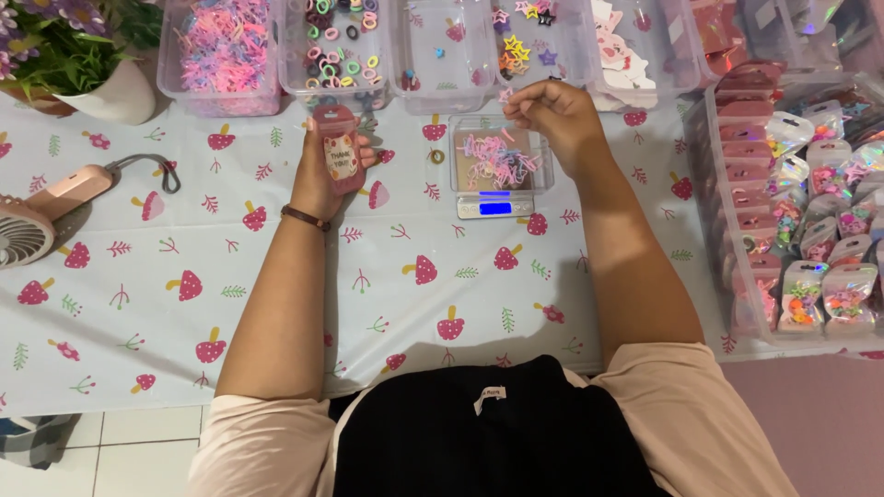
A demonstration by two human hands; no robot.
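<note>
Pink, the small flat plastic pouch [338, 147] stands upright in the left hand [324, 166], fingers wrapped round its sides, above the mushroom-print tablecloth [276, 276]. Right hand [552, 115] hovers over the clear tray of pastel hair clips [497, 158] on the small digital scale [495, 204], fingertips pinched together (whether they grip a clip, I cannot tell). Clear bins of colourful elastics [336, 46] sit beyond.

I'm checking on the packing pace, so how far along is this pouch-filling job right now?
Done: a bin of filled pouches stands at the right. In hand: the left hand holds a pink pouch, while the right hand pinches above the clips on the scale. Left: that pouch looks unfilled; the supply bins hold plenty.
</note>
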